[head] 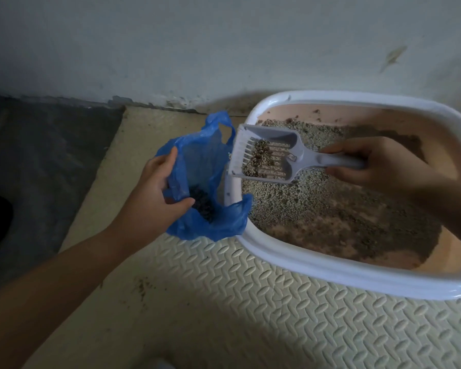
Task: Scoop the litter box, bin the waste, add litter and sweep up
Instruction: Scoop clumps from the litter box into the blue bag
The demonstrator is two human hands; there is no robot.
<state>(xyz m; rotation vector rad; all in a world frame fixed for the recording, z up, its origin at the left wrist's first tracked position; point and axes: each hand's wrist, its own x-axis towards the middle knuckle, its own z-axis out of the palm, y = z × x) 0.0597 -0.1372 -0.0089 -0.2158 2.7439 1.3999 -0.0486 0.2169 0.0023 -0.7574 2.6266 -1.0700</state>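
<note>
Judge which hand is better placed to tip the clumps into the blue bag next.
Right. The right hand already grips the scoop, loaded with clumps beside the blue bag. The left hand is busy holding the bag's mouth open.

You're working in dim, flat, bluish light with no glare anywhere. Around the litter box (330, 270) things read best: its white rim is the brightest surface, and a soft shadow sits on the wall just behind it. Left of the litter box the floor sinks to near black. Detail is soft and smeary throughout, and the box's rim bows from wide-angle distortion.
</note>
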